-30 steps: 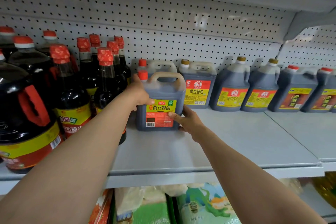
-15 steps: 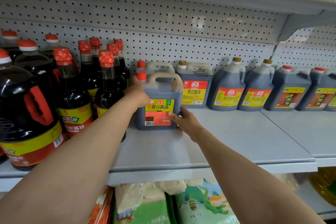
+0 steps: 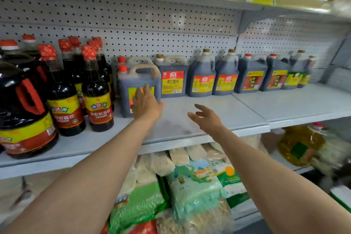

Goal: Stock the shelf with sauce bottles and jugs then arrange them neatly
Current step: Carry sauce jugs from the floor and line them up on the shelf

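A square dark soy sauce jug (image 3: 133,85) with a beige handle and red cap stands upright on the grey shelf (image 3: 190,119), in front of a second like jug (image 3: 138,61). My left hand (image 3: 145,103) is in front of its label, fingers straight; whether they touch it is unclear. My right hand (image 3: 206,118) hovers over the bare shelf to the jug's right, fingers spread, holding nothing. More jugs (image 3: 202,78) line the back wall to the right.
Tall red-capped sauce bottles (image 3: 96,97) and a big round jug (image 3: 22,112) crowd the shelf's left. Bare shelf lies before the back-row jugs. Bagged goods (image 3: 193,186) and an oil bottle (image 3: 300,144) fill the shelf below. Another shelf hangs overhead.
Both hands have let go of the square jug's sides. The left now sits at its front and the right has pulled back to the right. The view has shifted rightwards.
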Tool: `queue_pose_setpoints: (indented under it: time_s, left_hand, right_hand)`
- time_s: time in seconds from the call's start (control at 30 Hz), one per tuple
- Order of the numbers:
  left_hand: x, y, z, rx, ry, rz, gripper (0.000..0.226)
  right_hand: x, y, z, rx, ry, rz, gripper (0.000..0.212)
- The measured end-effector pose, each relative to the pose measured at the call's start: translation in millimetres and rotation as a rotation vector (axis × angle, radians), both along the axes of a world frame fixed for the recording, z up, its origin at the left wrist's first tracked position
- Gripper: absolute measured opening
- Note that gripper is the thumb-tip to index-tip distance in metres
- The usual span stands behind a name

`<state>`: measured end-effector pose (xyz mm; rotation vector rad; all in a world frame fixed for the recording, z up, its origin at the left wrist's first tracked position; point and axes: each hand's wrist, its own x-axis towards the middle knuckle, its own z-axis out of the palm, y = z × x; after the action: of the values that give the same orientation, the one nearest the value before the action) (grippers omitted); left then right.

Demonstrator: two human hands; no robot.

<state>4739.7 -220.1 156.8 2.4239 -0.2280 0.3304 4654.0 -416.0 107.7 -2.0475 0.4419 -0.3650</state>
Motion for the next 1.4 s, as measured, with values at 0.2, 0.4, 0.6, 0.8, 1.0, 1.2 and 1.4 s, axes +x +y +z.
queue_pose_setpoints:
  time_s: [0.2, 0.4, 0.6, 0.8, 1.0, 1.2, 1.4]
  left_hand:
    - [-101, -44, -22, 0.039, 0.147, -0.329, 0.084]
    - [-215, -91, -53, 0.130, 0.157, -0.607, 0.073]
    - [-310, -142, -90, 0.228, 0.185, -0.860, 0.073]
    - [-387, -197, -116, 0.293, 0.192, -1.102, 0.075]
    - [-446, -243, -156, 0.352, 0.252, -1.253, 0.078]
    - [-486, -284, -204, 0.438, 0.333, -1.395, 0.077]
    - [-488, -304, -261, 0.641, 0.416, -1.466, 0.073]
  right_hand:
    - [-134, -33, 6, -0.220, 0.071, -0.140, 0.072]
    - [-282, -63, -10, -0.456, 0.289, -0.257, 0.079]
    - [-411, -73, -37, -0.416, 0.388, -0.409, 0.085]
    - [-506, -82, -68, -0.362, 0.505, -0.616, 0.085]
    - [-571, -88, -104, -0.300, 0.609, -0.728, 0.092]
    - [-616, -103, -146, -0.142, 0.733, -0.846, 0.096]
    - [-624, -104, -208, 0.117, 0.787, -0.889, 0.096]
